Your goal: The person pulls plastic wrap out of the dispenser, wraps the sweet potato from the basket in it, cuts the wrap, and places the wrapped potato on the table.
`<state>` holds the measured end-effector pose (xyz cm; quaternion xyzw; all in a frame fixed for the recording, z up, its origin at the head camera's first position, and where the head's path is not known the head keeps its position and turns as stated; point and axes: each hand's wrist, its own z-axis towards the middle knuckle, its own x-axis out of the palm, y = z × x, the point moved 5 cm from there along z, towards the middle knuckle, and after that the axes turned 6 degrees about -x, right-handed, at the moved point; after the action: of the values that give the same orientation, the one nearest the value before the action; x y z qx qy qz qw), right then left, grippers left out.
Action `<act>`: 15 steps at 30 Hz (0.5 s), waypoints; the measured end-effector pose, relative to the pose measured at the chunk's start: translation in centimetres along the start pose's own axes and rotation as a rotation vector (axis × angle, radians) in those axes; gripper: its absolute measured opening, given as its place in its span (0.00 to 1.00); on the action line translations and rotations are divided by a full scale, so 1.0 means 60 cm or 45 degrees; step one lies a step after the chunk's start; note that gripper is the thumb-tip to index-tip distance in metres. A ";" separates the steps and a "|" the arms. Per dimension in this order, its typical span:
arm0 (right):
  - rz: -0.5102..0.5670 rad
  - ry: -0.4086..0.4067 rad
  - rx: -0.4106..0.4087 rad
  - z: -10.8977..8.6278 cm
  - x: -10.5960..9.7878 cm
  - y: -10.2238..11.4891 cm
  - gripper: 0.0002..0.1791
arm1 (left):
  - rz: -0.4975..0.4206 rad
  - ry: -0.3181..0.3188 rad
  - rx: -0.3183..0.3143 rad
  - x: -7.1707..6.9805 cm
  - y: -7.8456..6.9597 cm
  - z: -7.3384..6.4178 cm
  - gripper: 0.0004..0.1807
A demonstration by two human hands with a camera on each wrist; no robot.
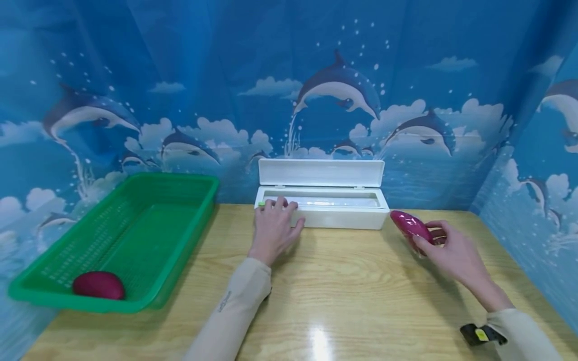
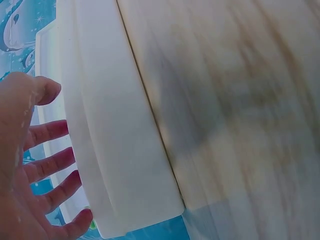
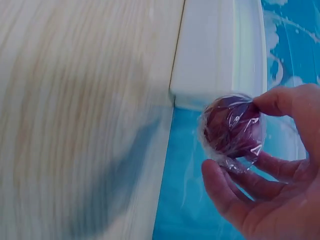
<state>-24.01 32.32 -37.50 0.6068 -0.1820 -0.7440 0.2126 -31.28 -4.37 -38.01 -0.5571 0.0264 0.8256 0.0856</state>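
Note:
The white cling-film box (image 1: 334,218) stands at the back of the table with its lid (image 1: 320,173) raised. My left hand (image 1: 275,223) is at the box's left end, its spread fingers over the front rim and the thumb in front. A small green piece (image 1: 261,204) shows beside its fingertips. To the right of the box, my right hand (image 1: 456,250) grips a purple-red, tapered, sweet-potato-like thing (image 1: 412,225) between thumb and fingers. Clear film with bunched folds wraps it, as the right wrist view shows. It is held in the air above the table.
A green plastic basket (image 1: 185,240) stands on the left, with another purple-red oval thing (image 1: 99,285) in its near corner. Behind the wooden table (image 1: 334,291) hangs a blue dolphin-print cloth (image 1: 235,75), which also runs along the right side.

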 end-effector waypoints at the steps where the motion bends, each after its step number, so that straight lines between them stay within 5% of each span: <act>1: -0.002 -0.011 0.008 0.001 -0.005 -0.009 0.36 | 0.001 0.001 -0.001 0.000 0.000 0.000 0.25; 15: -0.112 -0.022 0.183 0.018 -0.055 -0.118 0.39 | 0.041 -0.002 -0.017 0.001 -0.002 -0.001 0.27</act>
<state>-25.20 40.08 -38.28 0.6213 -0.2099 -0.7429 0.1342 -31.24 -4.28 -38.09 -0.5565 0.0300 0.8275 0.0687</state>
